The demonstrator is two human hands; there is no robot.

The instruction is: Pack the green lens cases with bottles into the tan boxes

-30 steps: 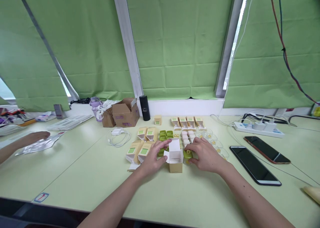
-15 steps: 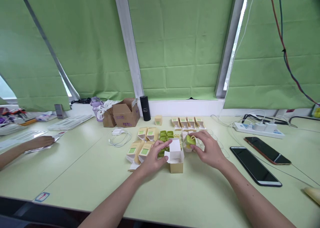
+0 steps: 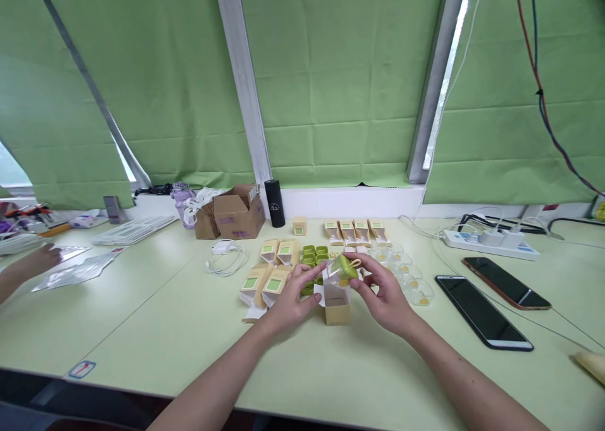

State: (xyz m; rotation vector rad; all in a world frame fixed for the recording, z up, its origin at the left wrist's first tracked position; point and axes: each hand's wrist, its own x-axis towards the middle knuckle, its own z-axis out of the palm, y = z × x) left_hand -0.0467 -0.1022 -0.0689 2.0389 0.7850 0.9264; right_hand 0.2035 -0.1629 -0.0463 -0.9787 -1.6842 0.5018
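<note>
In my right hand (image 3: 385, 292) is a small clear container with a green lid (image 3: 343, 270) and a yellow loop, tilted over a little open box (image 3: 338, 314). My left hand (image 3: 293, 295) grips the box's raised white flap at its left side. Behind the box, several green lids (image 3: 314, 254) stand in rows, partly hidden by my left hand. Tan boxes with green labels (image 3: 258, 280) lie left of that hand. Several clear cups with yellow spots (image 3: 411, 273) are grouped to the right of my right hand.
Opened tan boxes (image 3: 354, 230) line up farther back, near one closed box (image 3: 299, 225). Two phones (image 3: 482, 311) and a power strip (image 3: 491, 245) lie right. A carton (image 3: 239, 213), black bottle (image 3: 275, 204) and charger cable (image 3: 227, 258) are back left. Another person's hand (image 3: 35, 261) is far left.
My right hand has brought the green-lidded container leftward over the box and tipped it. The clear cups are now uncovered. The other person's hand has moved left, off a plastic bag.
</note>
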